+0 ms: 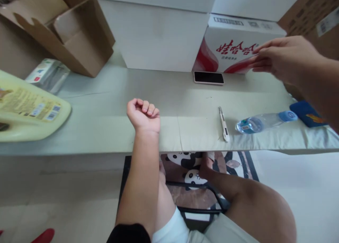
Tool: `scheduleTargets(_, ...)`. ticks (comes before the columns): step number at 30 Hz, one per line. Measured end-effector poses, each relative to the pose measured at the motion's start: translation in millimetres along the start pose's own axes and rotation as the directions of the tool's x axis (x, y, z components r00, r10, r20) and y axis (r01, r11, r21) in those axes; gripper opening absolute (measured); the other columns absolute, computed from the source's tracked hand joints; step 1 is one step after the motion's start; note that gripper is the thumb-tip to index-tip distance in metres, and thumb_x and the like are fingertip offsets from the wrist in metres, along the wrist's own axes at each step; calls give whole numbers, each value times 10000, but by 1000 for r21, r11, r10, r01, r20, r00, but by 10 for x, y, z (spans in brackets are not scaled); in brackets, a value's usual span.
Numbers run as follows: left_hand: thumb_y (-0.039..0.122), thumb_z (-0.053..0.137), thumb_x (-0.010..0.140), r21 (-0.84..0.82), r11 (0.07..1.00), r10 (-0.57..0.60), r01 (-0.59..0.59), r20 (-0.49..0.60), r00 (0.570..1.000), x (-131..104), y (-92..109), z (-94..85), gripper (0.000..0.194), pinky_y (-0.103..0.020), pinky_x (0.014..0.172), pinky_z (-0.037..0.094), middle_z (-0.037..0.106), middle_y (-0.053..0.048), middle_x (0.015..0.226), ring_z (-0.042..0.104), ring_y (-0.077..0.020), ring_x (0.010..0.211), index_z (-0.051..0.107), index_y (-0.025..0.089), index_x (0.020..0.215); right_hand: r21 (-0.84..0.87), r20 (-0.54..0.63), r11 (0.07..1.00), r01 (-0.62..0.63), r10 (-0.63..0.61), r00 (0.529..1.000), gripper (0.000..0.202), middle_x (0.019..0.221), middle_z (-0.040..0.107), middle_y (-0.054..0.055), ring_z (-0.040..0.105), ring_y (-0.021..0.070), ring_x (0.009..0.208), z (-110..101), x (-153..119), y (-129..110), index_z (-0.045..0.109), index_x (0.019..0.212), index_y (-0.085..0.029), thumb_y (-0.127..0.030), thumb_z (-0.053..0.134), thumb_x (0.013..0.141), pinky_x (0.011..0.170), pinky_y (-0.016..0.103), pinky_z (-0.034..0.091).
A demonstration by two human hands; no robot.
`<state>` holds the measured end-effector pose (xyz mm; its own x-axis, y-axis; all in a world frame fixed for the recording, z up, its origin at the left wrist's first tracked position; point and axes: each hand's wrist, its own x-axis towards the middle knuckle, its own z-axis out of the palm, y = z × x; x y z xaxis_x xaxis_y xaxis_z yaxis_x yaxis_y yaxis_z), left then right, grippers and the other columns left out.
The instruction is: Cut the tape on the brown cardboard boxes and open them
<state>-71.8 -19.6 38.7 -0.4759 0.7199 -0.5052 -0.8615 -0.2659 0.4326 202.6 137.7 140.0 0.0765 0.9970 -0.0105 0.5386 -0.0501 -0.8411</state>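
My left hand [144, 115] rests palm up near the front edge of the cloth-covered table [169, 95], its fingers curled in and nothing visible inside. My right hand [282, 58] is raised at the right, in front of a white carton with red lettering [233, 47]. Its fingers reach leftward, a little apart, and no object shows between them. Below and left of it lies a phone [208, 78], dark screen up, against the carton's foot. A white utility knife [224, 125] and a clear water bottle with a blue cap [265, 123] lie nearer the front edge.
White boxes [164, 35] line the back. At left stand an open brown cardboard box [84, 38], a small clear-sided package [49, 73] and a large pale yellow bottle [34, 109]. A blue item [307, 113] sits at right. Below are my legs and a panda-patterned mat [194, 177].
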Motion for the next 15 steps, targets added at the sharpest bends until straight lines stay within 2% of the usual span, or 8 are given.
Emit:
scheduleTargets(3,238,408,915,-58,998,13,-13,-7,1000,6,167,-76,304,-203,363,138,238,80,450,244,-51,317,342,194,622,-13,174,996,86,-82,981,168,705,665,53,671,80,644,567,-189,-272,621,783,-106,-39,562,926,810,349,560)
scheduleTargets(5,237,416,908,-101,995,21,-23,-18,1000,30,281,-135,297,-204,367,132,235,80,454,243,-51,321,339,194,625,-56,324,981,185,-157,933,181,714,677,45,656,79,646,1020,-273,-424,647,783,-104,-32,552,920,766,319,561)
scheduleTargets(6,238,419,906,-125,992,23,-26,-27,999,44,339,-163,294,-203,368,131,234,80,455,242,-50,322,337,194,628,-89,400,962,258,-203,894,184,729,688,43,652,87,655,1267,-304,-496,662,790,-113,-36,550,913,749,312,563)
scheduleTargets(8,241,419,907,-171,985,16,-24,-50,999,72,449,-208,290,-200,369,132,229,82,458,237,-50,324,334,194,634,-172,536,879,444,-294,791,171,763,709,35,659,123,704,1797,-357,-653,690,821,-148,-53,566,892,776,335,578)
scheduleTargets(11,245,416,913,-229,973,6,-23,-74,997,121,586,-238,293,-204,369,133,221,79,460,232,-53,325,324,195,639,-212,660,635,743,-467,588,141,799,718,20,694,184,826,2642,-469,-959,705,886,-186,-98,595,874,940,406,576)
scheduleTargets(13,246,405,920,-250,968,1,-21,-78,997,166,649,-239,301,-204,372,132,213,76,463,231,-53,325,317,195,637,-142,688,469,872,-587,428,167,868,721,24,712,215,939,3179,-579,-1210,702,931,-183,-126,547,902,1008,430,560)
scheduleTargets(15,241,385,932,-252,968,-9,-12,-83,996,217,691,-239,308,-208,377,139,208,71,473,234,-52,328,309,195,637,-70,695,377,924,-646,316,219,1081,702,38,679,240,1136,3642,-693,-1473,703,993,-174,-142,498,922,1073,438,526)
